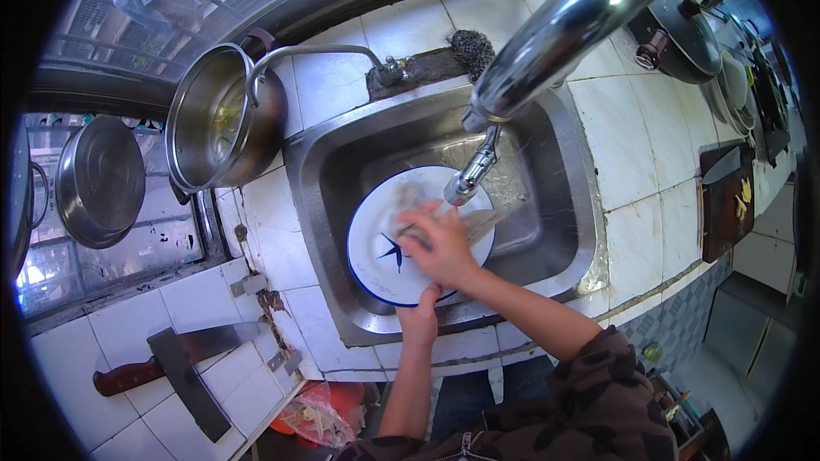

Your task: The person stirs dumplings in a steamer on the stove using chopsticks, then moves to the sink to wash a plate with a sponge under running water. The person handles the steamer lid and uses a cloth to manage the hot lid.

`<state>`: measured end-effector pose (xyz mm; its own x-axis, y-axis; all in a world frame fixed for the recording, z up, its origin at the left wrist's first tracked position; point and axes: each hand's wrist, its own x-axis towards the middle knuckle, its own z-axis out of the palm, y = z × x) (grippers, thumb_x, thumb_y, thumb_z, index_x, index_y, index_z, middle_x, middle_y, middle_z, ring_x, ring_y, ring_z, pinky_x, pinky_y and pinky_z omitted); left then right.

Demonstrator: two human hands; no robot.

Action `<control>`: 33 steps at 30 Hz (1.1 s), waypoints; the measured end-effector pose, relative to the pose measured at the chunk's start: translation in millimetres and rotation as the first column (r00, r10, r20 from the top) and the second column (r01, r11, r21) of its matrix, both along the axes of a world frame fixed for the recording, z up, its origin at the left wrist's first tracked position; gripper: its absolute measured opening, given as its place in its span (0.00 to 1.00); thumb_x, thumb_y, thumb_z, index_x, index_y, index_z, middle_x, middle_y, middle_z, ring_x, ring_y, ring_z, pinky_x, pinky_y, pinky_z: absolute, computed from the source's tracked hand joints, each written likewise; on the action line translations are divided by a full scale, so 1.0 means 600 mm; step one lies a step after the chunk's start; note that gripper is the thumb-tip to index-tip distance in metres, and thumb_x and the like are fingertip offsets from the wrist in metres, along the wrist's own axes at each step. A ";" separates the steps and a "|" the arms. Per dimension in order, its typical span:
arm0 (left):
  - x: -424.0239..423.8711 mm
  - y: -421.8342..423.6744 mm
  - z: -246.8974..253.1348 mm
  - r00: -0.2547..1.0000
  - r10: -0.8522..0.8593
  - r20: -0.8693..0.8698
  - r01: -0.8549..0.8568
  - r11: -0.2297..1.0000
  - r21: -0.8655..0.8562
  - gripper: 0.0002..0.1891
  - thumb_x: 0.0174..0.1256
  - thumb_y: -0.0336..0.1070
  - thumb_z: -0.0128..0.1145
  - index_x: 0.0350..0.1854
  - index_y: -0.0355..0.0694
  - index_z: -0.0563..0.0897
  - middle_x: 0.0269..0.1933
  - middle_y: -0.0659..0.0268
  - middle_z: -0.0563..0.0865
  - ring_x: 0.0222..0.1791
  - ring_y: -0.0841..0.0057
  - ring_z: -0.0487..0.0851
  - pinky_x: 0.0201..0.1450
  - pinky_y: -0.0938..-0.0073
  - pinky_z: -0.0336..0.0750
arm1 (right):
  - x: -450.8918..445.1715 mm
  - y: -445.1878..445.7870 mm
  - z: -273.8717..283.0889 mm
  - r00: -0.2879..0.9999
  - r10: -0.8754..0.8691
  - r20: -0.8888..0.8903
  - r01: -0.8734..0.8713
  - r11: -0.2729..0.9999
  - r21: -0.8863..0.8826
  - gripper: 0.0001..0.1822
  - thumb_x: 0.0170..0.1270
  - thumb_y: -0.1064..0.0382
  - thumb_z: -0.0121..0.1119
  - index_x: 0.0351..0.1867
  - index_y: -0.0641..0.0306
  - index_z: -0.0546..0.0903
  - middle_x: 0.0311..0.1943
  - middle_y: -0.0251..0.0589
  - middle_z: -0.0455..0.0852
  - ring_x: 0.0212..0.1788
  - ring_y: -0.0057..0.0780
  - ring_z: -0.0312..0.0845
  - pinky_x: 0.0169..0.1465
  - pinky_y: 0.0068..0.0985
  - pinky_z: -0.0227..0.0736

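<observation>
A white enamel plate with a blue rim and a dark blue motif is held tilted over the stainless steel sink. My left hand grips the plate's near edge, the thumb on top and the fingers hidden beneath. Across the plate's face lies my right hand, its fingers curled on a pale greyish rag blurred by motion. The chrome tap's spout points down right above this hand. A thin brownish patch right of the hand is too blurred to name.
Left of the sink stands a steel pot with scraps inside. A cleaver lies under a dark sharpening stone at lower left. A steel wool scrubber sits behind the sink. At right, a knife rests on a cutting board.
</observation>
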<state>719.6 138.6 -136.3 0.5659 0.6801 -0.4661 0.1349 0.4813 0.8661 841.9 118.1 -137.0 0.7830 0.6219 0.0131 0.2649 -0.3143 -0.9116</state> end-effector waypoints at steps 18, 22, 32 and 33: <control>-0.063 -0.005 0.031 0.985 0.146 0.090 -0.141 0.989 -0.052 0.32 0.48 0.21 0.51 0.62 0.34 0.64 0.60 0.60 0.70 0.60 0.65 0.68 0.64 0.65 0.60 | 0.156 -0.029 -0.121 0.965 -0.147 -0.217 0.139 0.989 -0.053 0.13 0.53 0.59 0.61 0.41 0.57 0.81 0.38 0.39 0.80 0.40 0.35 0.78 0.45 0.28 0.72; -0.057 -0.003 0.047 0.963 0.203 0.177 -0.171 0.969 -0.180 0.31 0.50 0.21 0.51 0.62 0.35 0.64 0.59 0.60 0.70 0.60 0.65 0.68 0.63 0.65 0.61 | 0.172 -0.064 -0.091 0.600 -0.009 -0.800 0.282 0.938 0.201 0.13 0.62 0.65 0.53 0.47 0.62 0.78 0.40 0.36 0.83 0.40 0.22 0.79 0.44 0.21 0.73; 0.008 -0.024 0.017 0.999 0.021 -0.027 -0.017 0.992 0.128 0.29 0.52 0.21 0.51 0.61 0.31 0.63 0.59 0.57 0.70 0.58 0.66 0.70 0.62 0.70 0.63 | -0.004 -0.052 -0.033 0.964 -0.233 0.128 0.251 0.956 -0.150 0.16 0.52 0.66 0.58 0.45 0.58 0.76 0.43 0.46 0.72 0.47 0.45 0.66 0.49 0.38 0.62; 0.009 -0.021 0.018 0.998 0.061 0.010 -0.061 0.997 0.050 0.29 0.51 0.20 0.51 0.61 0.31 0.63 0.59 0.57 0.70 0.58 0.66 0.70 0.62 0.70 0.63 | -0.004 -0.045 -0.014 0.975 -0.176 0.136 0.191 0.976 -0.109 0.15 0.51 0.66 0.58 0.44 0.58 0.77 0.43 0.46 0.73 0.47 0.45 0.66 0.49 0.38 0.62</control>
